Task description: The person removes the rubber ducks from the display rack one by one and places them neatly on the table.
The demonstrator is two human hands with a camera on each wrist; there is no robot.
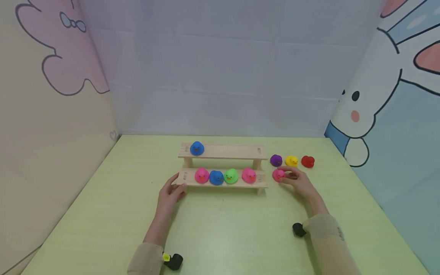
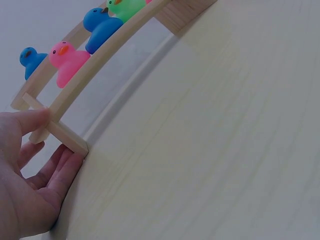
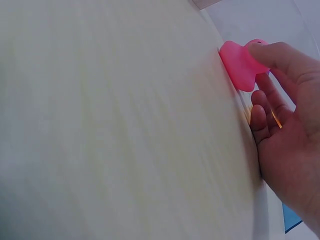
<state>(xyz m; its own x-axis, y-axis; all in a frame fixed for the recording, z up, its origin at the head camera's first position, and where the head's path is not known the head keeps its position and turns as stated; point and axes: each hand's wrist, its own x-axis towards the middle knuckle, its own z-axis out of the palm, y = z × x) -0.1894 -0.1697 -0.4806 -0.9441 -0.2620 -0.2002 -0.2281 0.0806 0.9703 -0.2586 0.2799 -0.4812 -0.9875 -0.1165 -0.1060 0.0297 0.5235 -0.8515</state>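
Note:
A two-tier wooden rack (image 1: 227, 151) stands on the table. My left hand (image 1: 168, 196) holds the left end of its lower shelf; in the left wrist view the thumb lies on the shelf end and the fingers reach the leg (image 2: 70, 137). Just right of the rack, my right hand (image 1: 300, 183) pinches a pink rubber duck (image 1: 277, 175) between thumb and fingers, low at the tabletop. On the lower shelf sit a pink duck (image 1: 201, 176), a blue duck (image 1: 216, 178), a green duck (image 1: 231, 176) and, past a gap, another pink duck (image 1: 249, 175).
One blue duck (image 1: 197, 148) sits at the left of the upper shelf. Behind my right hand, a purple duck (image 1: 276, 160), a yellow duck (image 1: 291, 160) and a red duck (image 1: 308, 162) stand in a row on the table (image 1: 220, 233). Printed cloth walls enclose the back and sides.

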